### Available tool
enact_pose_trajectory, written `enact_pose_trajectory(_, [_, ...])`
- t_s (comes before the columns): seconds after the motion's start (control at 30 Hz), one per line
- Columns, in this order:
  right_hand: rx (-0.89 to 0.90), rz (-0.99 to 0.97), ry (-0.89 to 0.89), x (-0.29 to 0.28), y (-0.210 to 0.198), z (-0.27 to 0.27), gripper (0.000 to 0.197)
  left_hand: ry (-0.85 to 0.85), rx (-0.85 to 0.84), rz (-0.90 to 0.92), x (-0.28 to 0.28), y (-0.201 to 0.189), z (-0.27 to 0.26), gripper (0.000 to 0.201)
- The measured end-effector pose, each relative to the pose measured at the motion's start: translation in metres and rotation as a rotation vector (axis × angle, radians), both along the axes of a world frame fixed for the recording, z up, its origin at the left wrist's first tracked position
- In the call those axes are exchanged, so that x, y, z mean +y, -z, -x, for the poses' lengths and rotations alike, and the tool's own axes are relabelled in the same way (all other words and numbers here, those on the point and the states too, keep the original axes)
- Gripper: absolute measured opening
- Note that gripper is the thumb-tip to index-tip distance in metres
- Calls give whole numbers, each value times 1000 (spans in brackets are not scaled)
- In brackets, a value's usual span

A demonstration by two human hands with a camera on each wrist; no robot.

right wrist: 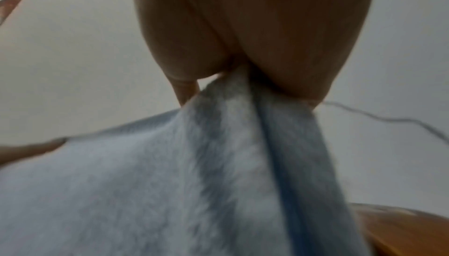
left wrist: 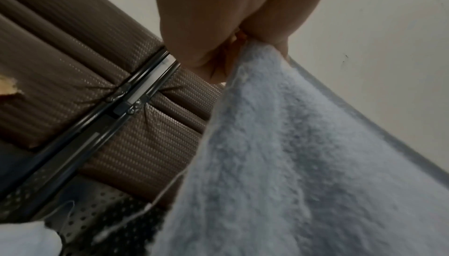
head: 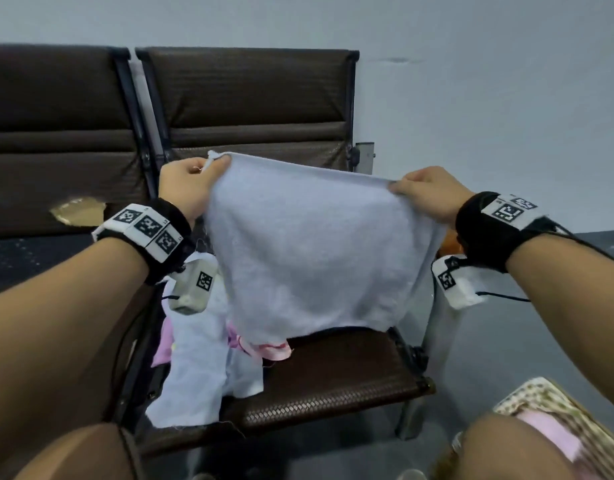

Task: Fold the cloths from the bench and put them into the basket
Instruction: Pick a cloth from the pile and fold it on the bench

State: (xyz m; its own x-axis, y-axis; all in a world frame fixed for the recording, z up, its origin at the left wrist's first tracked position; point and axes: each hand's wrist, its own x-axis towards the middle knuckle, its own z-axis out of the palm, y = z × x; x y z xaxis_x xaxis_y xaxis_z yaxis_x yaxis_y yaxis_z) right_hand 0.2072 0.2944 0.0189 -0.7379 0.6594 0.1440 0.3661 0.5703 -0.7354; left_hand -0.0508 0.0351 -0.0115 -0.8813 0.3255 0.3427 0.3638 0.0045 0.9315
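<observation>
Left hand (head: 186, 188), right hand (head: 428, 194) pinch pale blue cloth (head: 309, 251) corners (stretched between).

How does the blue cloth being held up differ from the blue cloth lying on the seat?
The held cloth is stretched by its top corners between the left hand and right hand; the lying cloth rests on the bench untouched. The held cloth hangs spread; the lying cloth is rumpled, drooping over the front edge. Both are pale blue.
</observation>
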Motion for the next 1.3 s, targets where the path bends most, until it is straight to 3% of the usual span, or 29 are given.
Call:
enact_pose_trajectory(0.1, [110, 294, 6, -8, -6, -3, 24, -46, -3, 8, 2, 0, 3, 58])
enact_pose_trajectory(0.23, [118, 400, 100, -23, -10, 7, 33, -143, -102, 11, 19, 1, -16, 59])
enact_pose_trajectory(0.3, [134, 475, 100, -33, -8, 14, 34, -155, -197, -18, 31, 0, -35, 49])
enact_pose_trajectory(0.43, [176, 662, 25, -63, 0, 30, 27, 53, -264, -89, 53, 6, -84, 45])
enact_pose_trajectory(0.53, [181, 817, -125, -82, 2, 33, 29, 313, -155, -39, 60, 11, -127, 42])
enact_pose_trajectory(0.6, [132, 889, -296, -88, 3, 29, 36, 389, -73, 49, 62, 12, -146, 34])
enact_pose_trajectory(0.67, [111, 849, -298, -87, 7, 28, 26, 467, -92, 102, 58, 10, -152, 24])
enact_pose_trajectory(0.73, [120, 774, -218, -81, 14, 27, 17, 546, -263, 67, 53, 9, -149, 20])
enact_pose_trajectory(0.8, [89, 745, -183, -72, 19, 25, 22, 444, -332, 2, 50, 11, -139, 22])
enact_pose_trajectory(0.9, [38, 739, -261, -66, 20, 22, 26, 215, -221, 56, 49, 21, -122, 38])
enact_pose_trajectory(0.97, [21, 760, -371, -64, 17, 21, 28, 350, -324, 151, 48, 26, -115, 54])
enact_pose_trajectory(1.07, [40, 807, -406, -58, 15, 23, 36, 711, -515, 238, 40, 23, -107, 19])
enact_pose_trajectory(1.13, [24, 765, -409, -51, 14, 22, 33, 752, -503, 223, 41, 23, -98, 24])
enact_pose_trajectory(1.23, [-156, 372, -363, -38, 10, 17, 33, 597, -405, 122, 54, 23, -85, 37])
enact_pose_trajectory(1.3, [-377, -38, -245, -24, 7, 16, 37, 491, -318, 121, 64, 22, -77, 25])
